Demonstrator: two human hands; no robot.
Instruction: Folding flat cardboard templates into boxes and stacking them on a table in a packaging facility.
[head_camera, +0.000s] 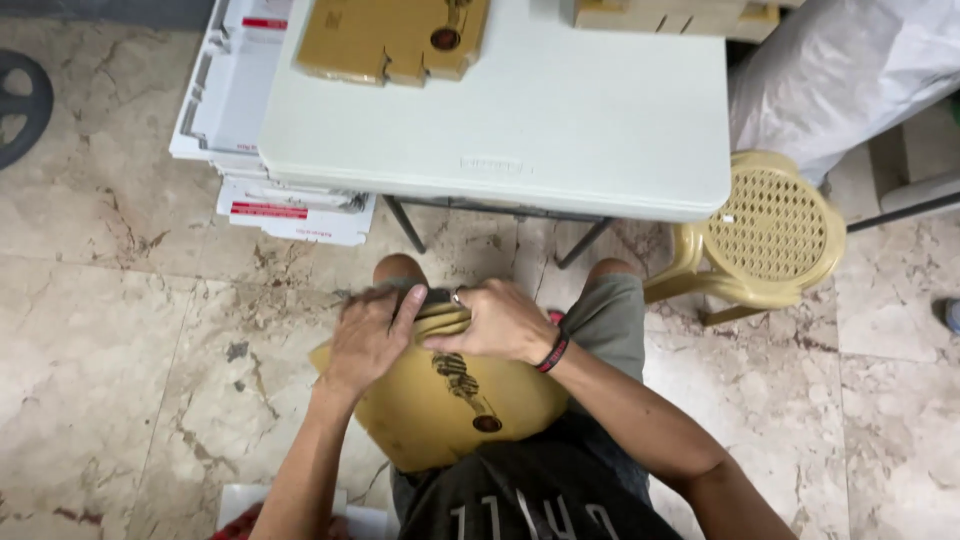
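Both hands are pressing a tan cardboard piece (440, 400) on the person's lap, just in front of the white table (560, 130).

The left hand (370, 335) is lying flat, fingers spread open on the cardboard's top edge; the right hand (500, 322) is curling its fingers over that edge. Flat tan cartons (390, 38) are resting on the table. Beside the table a yellow plastic stool (770, 225) is standing on the marbled beige floor (120, 300), and white boxes (270, 205) are piled at the table's other side.
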